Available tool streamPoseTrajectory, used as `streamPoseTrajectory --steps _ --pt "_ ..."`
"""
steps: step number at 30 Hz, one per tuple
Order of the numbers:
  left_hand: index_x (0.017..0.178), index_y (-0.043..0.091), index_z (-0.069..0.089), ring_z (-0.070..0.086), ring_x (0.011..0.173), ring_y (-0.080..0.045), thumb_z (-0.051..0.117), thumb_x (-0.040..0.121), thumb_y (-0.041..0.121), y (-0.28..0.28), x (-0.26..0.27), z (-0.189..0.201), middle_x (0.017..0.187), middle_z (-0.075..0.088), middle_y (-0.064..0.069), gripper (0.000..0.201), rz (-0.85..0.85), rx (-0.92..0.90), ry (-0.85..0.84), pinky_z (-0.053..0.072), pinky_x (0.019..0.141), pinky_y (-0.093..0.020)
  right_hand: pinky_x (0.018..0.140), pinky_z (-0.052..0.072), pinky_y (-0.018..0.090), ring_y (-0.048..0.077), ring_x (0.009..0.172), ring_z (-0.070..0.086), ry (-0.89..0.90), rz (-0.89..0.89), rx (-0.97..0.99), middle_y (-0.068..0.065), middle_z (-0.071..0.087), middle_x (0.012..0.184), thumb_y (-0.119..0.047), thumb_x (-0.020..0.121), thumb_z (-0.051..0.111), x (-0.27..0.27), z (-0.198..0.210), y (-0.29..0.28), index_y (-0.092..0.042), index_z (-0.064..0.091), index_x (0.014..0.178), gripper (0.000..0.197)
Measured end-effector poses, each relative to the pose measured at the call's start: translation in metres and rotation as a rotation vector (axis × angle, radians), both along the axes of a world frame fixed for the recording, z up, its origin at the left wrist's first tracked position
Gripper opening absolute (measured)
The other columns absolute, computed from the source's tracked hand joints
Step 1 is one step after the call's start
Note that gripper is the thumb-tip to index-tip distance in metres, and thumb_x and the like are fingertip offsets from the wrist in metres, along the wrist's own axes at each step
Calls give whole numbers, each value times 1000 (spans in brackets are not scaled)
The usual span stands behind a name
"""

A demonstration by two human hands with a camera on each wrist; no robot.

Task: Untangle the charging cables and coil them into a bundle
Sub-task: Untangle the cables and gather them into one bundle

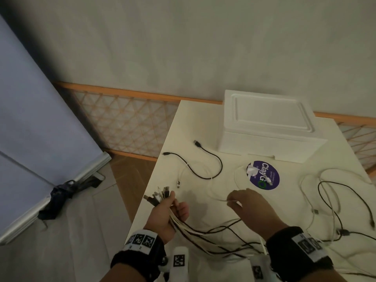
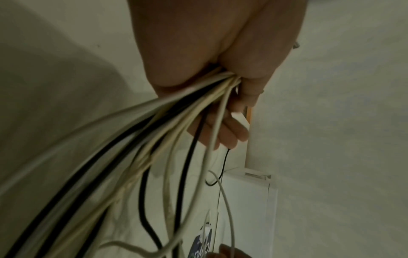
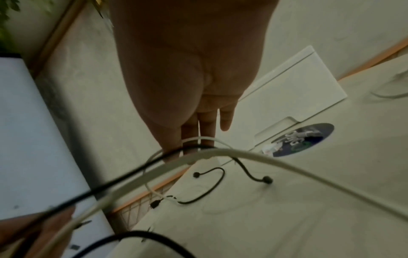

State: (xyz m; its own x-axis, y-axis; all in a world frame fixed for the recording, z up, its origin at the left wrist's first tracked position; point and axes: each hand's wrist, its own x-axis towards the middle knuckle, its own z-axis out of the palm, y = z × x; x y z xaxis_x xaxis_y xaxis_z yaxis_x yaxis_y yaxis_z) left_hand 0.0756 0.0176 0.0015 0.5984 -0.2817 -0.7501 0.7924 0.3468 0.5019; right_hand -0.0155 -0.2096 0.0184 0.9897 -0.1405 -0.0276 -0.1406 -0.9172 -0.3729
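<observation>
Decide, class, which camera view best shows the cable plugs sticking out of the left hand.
The head view: the plug ends fan out past the left hand. The left wrist view shows only that hand gripping the cable runs, plugs hidden. The right wrist view barely shows them.

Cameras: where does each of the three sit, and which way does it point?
Head: worn high, looks down at the table, both hands and wristbands.
Left wrist: looks along the left hand gripping the cable bundle.
Right wrist: looks along the right hand, fingers on a white cable.
All three share the round sticker.
</observation>
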Motion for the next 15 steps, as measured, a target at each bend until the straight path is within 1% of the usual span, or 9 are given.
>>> streamPoseTrajectory --steps 1,3,5,7,8,10,12,13,15 --pt "71 7 56 69 60 -22 52 96 33 -2 0 -1 68 69 -13 37 -37 -8 -3 58 61 -33 95 30 19 9 94 59 1 5 -5 -11 67 98 -33 93 55 -2 3 2 -26 66 101 16" --pt "80 5 61 70 70 -25 50 97 32 -7 1 -2 77 72 -15 34 -89 -16 -16 56 70 -37 96 30 21 9 98 58 60 -6 -9 -11 67 102 -34 92 55 -7 8 3 -27 66 105 18" --pt "88 2 62 69 83 -28 48 98 30 -12 0 0 85 73 -18 33 -122 -22 -25 51 83 -41 92 35 21 9 97 58 99 -29 13 -12 67 101 -34 90 57 -12 11 2 -28 67 102 17" --pt "97 -2 62 66 91 -33 47 98 31 -18 0 3 93 72 -22 36 -170 -26 -23 49 87 -43 82 41 19 6 89 58 90 -32 77 -12 64 91 -35 88 59 -15 14 4 -28 68 97 14" --pt "101 -4 62 66 91 -35 48 98 31 -21 0 4 95 72 -24 38 -200 -22 -12 50 86 -44 77 41 18 2 82 55 89 -14 106 -14 60 85 -37 87 59 -15 17 6 -29 67 96 14" --pt "105 -6 60 69 80 -35 48 98 30 -28 -4 7 92 70 -26 39 -257 -7 20 51 80 -44 71 41 18 -2 73 52 74 49 163 -16 56 77 -44 86 60 -14 24 15 -30 69 92 18" --pt "105 -5 61 69 68 -33 50 97 26 -36 -11 13 88 70 -27 33 -288 -21 46 52 74 -43 68 43 21 3 70 54 15 123 230 -10 60 73 -52 82 61 -14 28 23 -28 70 84 26" --pt "103 -3 63 69 67 -32 53 96 23 -39 -15 17 86 70 -25 29 -285 -41 54 53 73 -42 65 43 23 7 68 54 -16 167 253 -5 61 69 -56 80 59 -16 29 26 -26 68 79 32" --pt "94 0 66 67 62 -27 61 91 18 -44 -19 23 75 68 -18 18 -199 -85 56 54 72 -42 59 38 23 12 62 51 -19 218 221 -2 55 60 -59 80 53 -22 27 26 -18 62 68 44"
